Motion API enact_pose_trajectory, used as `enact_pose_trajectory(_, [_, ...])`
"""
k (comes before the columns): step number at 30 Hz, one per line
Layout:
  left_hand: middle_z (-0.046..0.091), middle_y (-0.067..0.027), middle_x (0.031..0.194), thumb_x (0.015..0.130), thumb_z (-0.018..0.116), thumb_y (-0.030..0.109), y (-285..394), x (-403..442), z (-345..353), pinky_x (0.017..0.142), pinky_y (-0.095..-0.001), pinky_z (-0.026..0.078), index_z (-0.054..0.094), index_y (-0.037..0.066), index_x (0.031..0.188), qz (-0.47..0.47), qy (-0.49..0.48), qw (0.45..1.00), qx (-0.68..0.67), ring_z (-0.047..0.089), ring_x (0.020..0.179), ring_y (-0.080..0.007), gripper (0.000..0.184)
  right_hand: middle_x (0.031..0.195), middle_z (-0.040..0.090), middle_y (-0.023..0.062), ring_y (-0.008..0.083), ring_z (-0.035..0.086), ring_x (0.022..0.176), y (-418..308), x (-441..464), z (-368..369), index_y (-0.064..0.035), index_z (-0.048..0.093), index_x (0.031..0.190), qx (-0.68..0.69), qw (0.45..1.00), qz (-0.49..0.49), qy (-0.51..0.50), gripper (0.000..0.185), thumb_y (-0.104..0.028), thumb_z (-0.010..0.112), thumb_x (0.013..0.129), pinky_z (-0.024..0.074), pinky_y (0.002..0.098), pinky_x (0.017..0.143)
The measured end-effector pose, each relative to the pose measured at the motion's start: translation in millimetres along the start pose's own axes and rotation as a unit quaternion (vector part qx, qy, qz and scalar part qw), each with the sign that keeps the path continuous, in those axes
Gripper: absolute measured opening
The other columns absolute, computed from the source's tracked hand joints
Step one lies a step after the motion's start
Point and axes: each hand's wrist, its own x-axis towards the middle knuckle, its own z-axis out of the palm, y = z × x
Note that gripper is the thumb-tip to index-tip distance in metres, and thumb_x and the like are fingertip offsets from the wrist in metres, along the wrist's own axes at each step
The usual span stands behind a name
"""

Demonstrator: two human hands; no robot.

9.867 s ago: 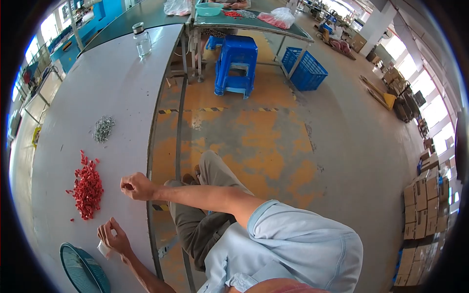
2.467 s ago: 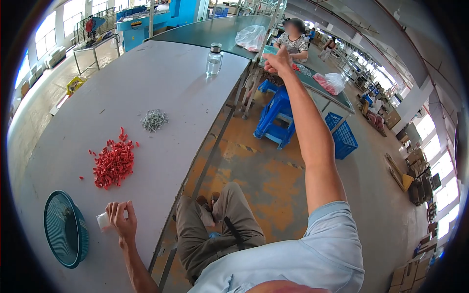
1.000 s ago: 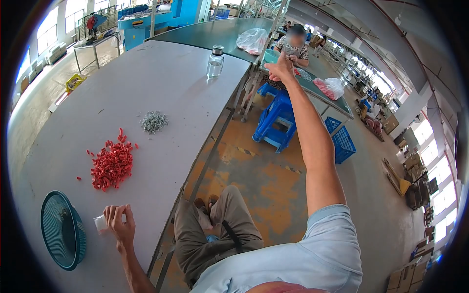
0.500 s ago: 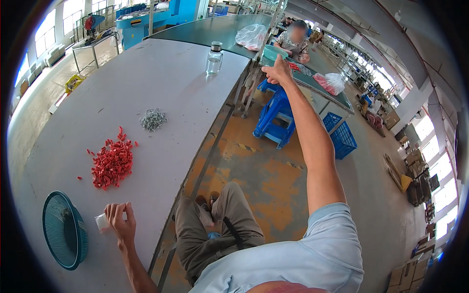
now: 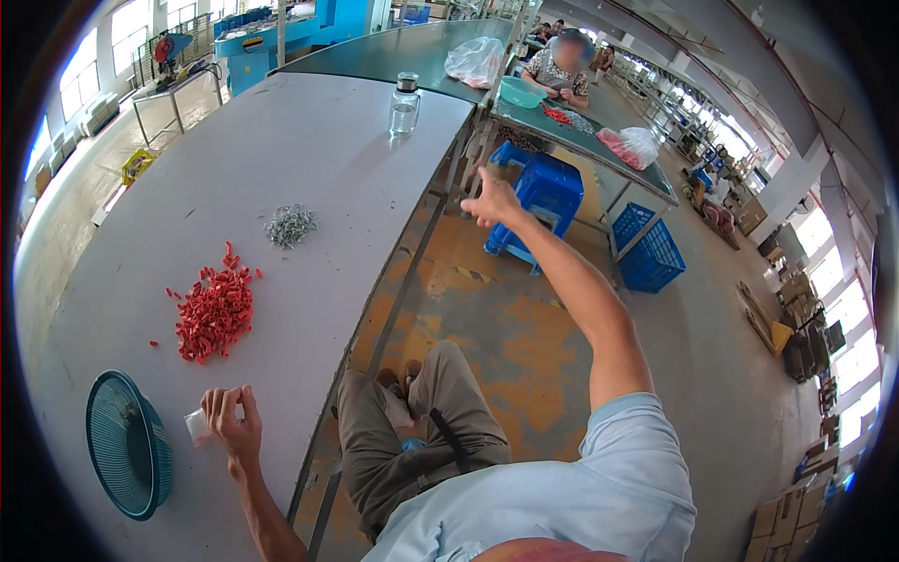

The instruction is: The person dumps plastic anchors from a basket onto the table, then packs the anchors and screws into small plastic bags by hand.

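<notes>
On the grey table my left hand rests with curled fingers, beside and partly over a small clear bag. Whether its fingers grip the bag is hard to tell. A teal basket stands tilted to the left of it. Above it lies a pile of small red pieces, and beyond that a pile of small silver metal pieces. My right hand is in the air past the table's right edge, in front of the blue stools, fingers apart and nothing in them.
A glass bottle stands near the table's far right corner. Behind are a green-topped table, a white plastic bag and a seated person with a pale green bowl. A blue crate sits on the floor.
My right hand has moved down and left from in front of the green bowl, which now shows fully. Earlier it was over the grey table. My left hand has stayed beside the small bag lately.
</notes>
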Motion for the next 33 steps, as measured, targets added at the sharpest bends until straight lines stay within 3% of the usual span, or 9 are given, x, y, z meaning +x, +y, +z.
enact_pose_trajectory(2, [0.057,-0.0103,0.075,0.090,0.075,0.002,1,0,0,0.077,-0.0418,0.046,0.061,0.001,0.081,-0.003,0.000,1.000,0.002,0.054,0.073,-0.0284,0.016,0.079,0.076,0.0130,0.0202,0.073,0.059,6,-22,22,0.0044,0.025,0.161,0.025,1.000,0.004,-0.010,0.099,-0.021,0.079,0.083,0.0606,0.0320,0.051])
enact_pose_trajectory(9, [0.059,-0.0083,0.076,0.088,0.077,0.001,0,-1,1,0.080,-0.0414,0.046,0.061,0.004,0.081,-0.004,-0.009,1.000,0.004,0.055,0.073,-0.0269,0.017,0.075,0.074,0.0112,0.0201,0.074,0.060,32,-96,83,0.0056,0.023,0.162,0.018,0.992,0.034,-0.119,0.102,-0.023,0.079,0.082,0.0608,0.0328,0.053])
enact_pose_trajectory(11, [0.059,-0.0082,0.076,0.088,0.077,0.002,0,-2,2,0.080,-0.0412,0.046,0.061,0.004,0.081,-0.005,-0.007,1.000,0.006,0.055,0.074,-0.0270,0.017,0.075,0.075,0.0147,0.0226,0.073,0.060,44,-121,105,0.0031,0.022,0.163,0.014,0.985,0.052,-0.164,0.100,-0.025,0.075,0.083,0.0611,0.0351,0.057])
enact_pose_trajectory(20, [0.057,-0.0100,0.075,0.088,0.076,0.000,1,-1,3,0.077,-0.0415,0.046,0.062,0.001,0.080,0.002,-0.008,1.000,0.000,0.054,0.073,-0.0283,0.016,0.080,0.076,0.0161,0.0227,0.073,0.063,82,-183,161,0.0017,0.029,0.163,-0.014,0.955,0.086,-0.284,0.094,-0.026,0.078,0.087,0.0619,0.0363,0.060])
enact_pose_trajectory(27, [0.059,-0.0089,0.075,0.087,0.077,0.002,2,-3,5,0.078,-0.0411,0.046,0.062,0.003,0.080,-0.001,-0.011,1.000,-0.002,0.055,0.074,-0.0270,0.017,0.079,0.074,0.0159,0.0228,0.073,0.065,101,-213,172,0.0001,0.028,0.163,0.004,0.940,0.111,-0.322,0.094,-0.027,0.077,0.089,0.0624,0.0371,0.060])
enact_pose_trajectory(31, [0.059,-0.0087,0.075,0.087,0.077,0.001,3,-3,6,0.078,-0.0410,0.046,0.062,0.003,0.080,-0.004,-0.012,1.000,0.001,0.055,0.074,-0.0269,0.017,0.083,0.073,0.0175,0.0235,0.074,0.066,107,-199,157,-0.0003,0.023,0.164,-0.006,0.954,0.104,-0.280,0.097,-0.022,0.078,0.087,0.0615,0.0375,0.058])
enact_pose_trajectory(32, [0.059,-0.0085,0.075,0.087,0.077,0.001,3,-2,5,0.078,-0.0409,0.046,0.062,0.003,0.080,-0.007,-0.014,1.000,-0.001,0.055,0.074,-0.0269,0.017,0.112,0.073,0.0249,0.0278,0.076,0.077,109,-176,147,-0.0002,0.025,0.164,-0.018,0.956,0.124,-0.264,0.101,-0.025,0.079,0.081,0.0632,0.0404,0.068])
enact_pose_trajectory(33, [0.059,-0.0085,0.075,0.087,0.077,0.001,2,-3,5,0.078,-0.0409,0.046,0.062,0.003,0.080,-0.009,-0.010,1.000,-0.001,0.055,0.074,-0.0269,0.017,0.131,0.065,0.0311,0.0363,0.075,0.100,103,-146,124,0.0012,0.024,0.163,-0.090,0.983,0.047,-0.150,0.104,-0.025,0.077,0.077,0.0615,0.0475,0.085])
